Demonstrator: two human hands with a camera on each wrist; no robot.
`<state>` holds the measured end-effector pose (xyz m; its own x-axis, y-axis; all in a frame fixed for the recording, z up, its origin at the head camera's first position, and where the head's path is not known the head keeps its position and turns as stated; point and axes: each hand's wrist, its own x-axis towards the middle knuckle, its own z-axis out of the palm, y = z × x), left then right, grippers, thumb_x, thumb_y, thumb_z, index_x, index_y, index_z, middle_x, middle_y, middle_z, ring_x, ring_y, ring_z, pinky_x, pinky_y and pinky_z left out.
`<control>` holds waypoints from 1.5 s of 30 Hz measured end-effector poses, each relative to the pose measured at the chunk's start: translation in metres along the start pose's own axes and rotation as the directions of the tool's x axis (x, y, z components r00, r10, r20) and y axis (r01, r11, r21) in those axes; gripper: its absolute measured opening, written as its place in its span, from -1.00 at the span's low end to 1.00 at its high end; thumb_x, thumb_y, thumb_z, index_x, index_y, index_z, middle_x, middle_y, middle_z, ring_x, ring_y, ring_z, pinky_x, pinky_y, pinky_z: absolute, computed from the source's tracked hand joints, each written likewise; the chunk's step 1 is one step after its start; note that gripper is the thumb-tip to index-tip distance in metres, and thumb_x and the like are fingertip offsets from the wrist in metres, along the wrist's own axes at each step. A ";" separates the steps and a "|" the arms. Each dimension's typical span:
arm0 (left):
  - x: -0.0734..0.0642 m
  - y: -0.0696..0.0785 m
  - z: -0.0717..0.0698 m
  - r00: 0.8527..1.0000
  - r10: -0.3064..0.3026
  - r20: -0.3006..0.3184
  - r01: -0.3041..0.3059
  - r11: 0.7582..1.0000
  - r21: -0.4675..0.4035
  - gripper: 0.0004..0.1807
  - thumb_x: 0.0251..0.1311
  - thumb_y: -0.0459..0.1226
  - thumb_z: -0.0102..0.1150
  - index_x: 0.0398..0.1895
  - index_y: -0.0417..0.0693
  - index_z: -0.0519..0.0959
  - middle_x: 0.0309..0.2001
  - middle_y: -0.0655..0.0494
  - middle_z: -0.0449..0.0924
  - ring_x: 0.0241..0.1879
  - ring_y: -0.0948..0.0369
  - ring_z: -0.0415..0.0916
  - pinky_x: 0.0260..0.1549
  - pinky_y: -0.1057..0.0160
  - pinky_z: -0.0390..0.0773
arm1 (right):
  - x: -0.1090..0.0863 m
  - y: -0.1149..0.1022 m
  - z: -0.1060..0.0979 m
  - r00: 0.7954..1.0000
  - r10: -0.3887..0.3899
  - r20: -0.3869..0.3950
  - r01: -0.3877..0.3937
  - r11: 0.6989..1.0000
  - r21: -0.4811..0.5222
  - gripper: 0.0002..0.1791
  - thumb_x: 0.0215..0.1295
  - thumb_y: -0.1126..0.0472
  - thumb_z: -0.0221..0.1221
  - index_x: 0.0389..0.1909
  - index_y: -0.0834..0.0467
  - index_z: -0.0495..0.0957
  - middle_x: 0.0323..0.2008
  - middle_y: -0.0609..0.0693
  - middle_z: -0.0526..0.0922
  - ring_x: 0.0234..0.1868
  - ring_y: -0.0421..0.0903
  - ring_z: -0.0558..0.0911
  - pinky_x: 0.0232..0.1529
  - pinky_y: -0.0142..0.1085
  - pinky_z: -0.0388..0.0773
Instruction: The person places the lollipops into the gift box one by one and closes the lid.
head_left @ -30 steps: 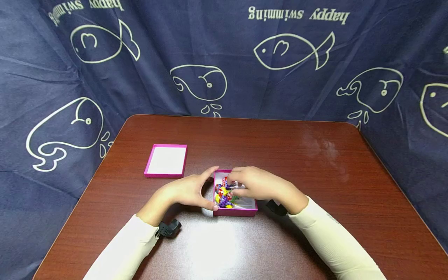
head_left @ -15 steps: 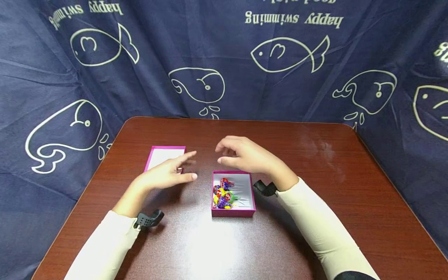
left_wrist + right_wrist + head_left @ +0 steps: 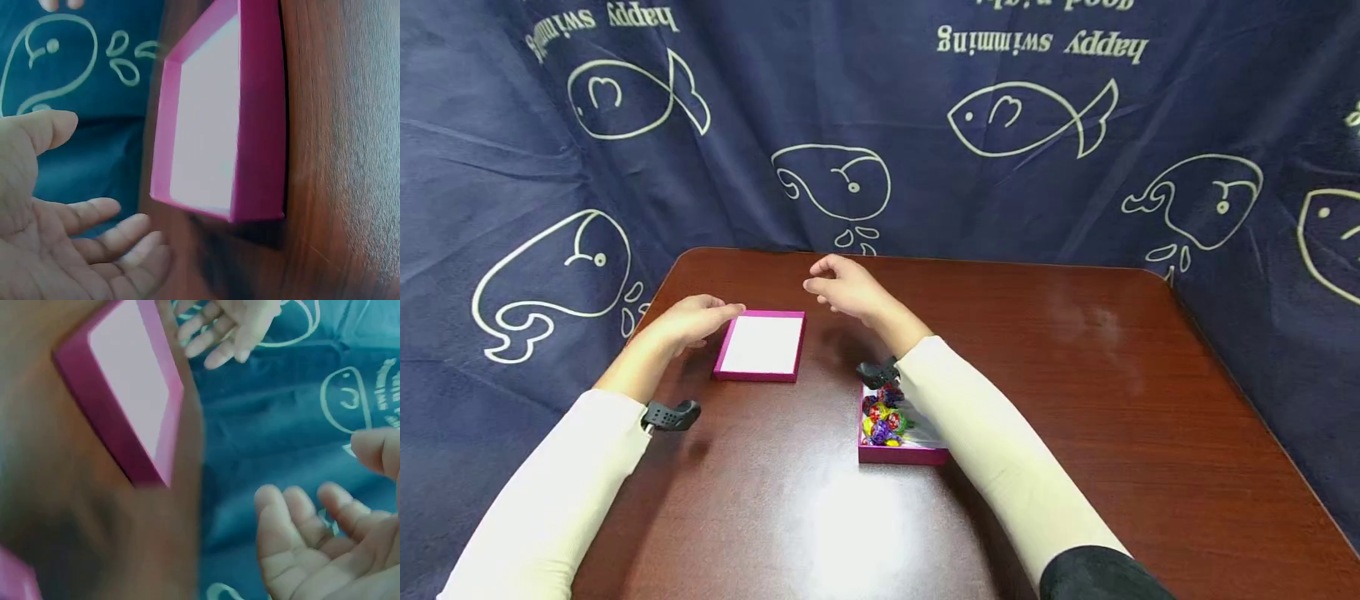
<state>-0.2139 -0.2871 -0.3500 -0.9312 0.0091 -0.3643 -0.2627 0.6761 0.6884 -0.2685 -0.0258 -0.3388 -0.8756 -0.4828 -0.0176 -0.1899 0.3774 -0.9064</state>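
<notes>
A pink box lid [image 3: 763,377] with a white inside lies hollow side up on the left of the table. My left hand [image 3: 688,321] hovers at its left edge, fingers relaxed and holding nothing; the left wrist view shows the palm [image 3: 37,244] apart from the lid wall [image 3: 259,125]. Beyond the lid's right side, my right hand [image 3: 848,287] hangs above the table with loosely bent, empty fingers. A pink box [image 3: 901,456] with several wrapped lollipops [image 3: 883,421] stands below my right forearm, which hides its right part.
The brown wooden table [image 3: 1075,375] ends at a dark blue curtain [image 3: 910,200] with white fish and whale drawings. Each wrist carries a black camera, such as the left wrist camera [image 3: 672,415].
Both hands have left the lollipop box and moved left and away from me, to either side of the lid. Box and lid stay where they were.
</notes>
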 end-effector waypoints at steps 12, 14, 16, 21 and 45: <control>0.020 0.007 0.005 0.966 -0.195 0.168 0.209 0.975 -0.072 -0.08 0.42 0.29 -0.37 0.48 -0.32 0.05 0.12 -0.28 0.26 -0.01 -0.08 0.43 -0.07 0.05 0.54 | 0.010 0.018 0.036 0.933 0.349 0.087 -0.341 0.935 -0.101 -0.29 0.39 -0.10 0.16 0.31 0.31 0.22 0.04 0.16 0.46 -0.25 0.11 0.70 -0.28 -0.19 0.58; 0.021 0.007 0.008 0.964 -0.208 0.164 0.223 0.971 -0.082 -0.10 0.42 0.28 -0.37 0.44 -0.32 0.11 0.07 -0.26 0.27 -0.07 -0.05 0.45 -0.11 0.08 0.56 | 0.009 0.020 0.038 0.916 0.385 0.114 -0.378 0.922 -0.082 -0.26 0.38 -0.09 0.15 0.34 0.29 0.16 0.08 0.21 0.44 -0.26 0.13 0.70 -0.34 -0.22 0.56; 0.020 0.007 0.011 0.964 -0.213 0.160 0.229 0.970 -0.086 -0.13 0.41 0.29 -0.37 0.37 -0.32 0.18 0.02 -0.21 0.28 -0.14 -0.01 0.46 -0.16 0.11 0.57 | 0.009 0.023 0.040 0.902 0.405 0.149 -0.403 0.914 -0.047 -0.27 0.38 -0.08 0.15 0.34 0.29 0.15 0.04 0.24 0.43 -0.31 0.12 0.69 -0.38 -0.25 0.57; 0.018 0.011 0.017 0.965 -0.205 0.163 0.218 0.974 -0.066 -0.16 0.39 0.30 -0.33 0.26 -0.29 0.31 0.01 -0.18 0.36 -0.26 0.10 0.40 -0.27 0.20 0.56 | 0.012 0.025 0.041 0.872 0.438 0.217 -0.457 0.889 0.042 -0.33 0.38 -0.04 0.15 0.32 0.28 0.20 0.03 0.24 0.38 -0.44 0.08 0.64 -0.47 -0.33 0.55; 0.002 0.092 0.038 0.966 0.219 -0.137 -0.258 0.845 -0.468 -0.29 0.52 0.08 -0.21 0.46 -0.25 0.04 0.33 -0.31 0.21 0.22 -0.21 0.35 0.24 -0.12 0.32 | -0.024 -0.001 -0.049 0.977 0.157 -0.142 -0.103 0.938 0.330 -0.36 0.46 -0.01 0.10 0.37 0.28 0.17 0.18 0.29 0.42 0.12 0.25 0.53 0.18 0.09 0.45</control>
<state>-0.2299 -0.1974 -0.3110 -0.9918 0.0555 -0.1151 -0.1000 0.2240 0.9694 -0.2692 0.0242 -0.3170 -0.9486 -0.3004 -0.0997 0.0586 0.1429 -0.9880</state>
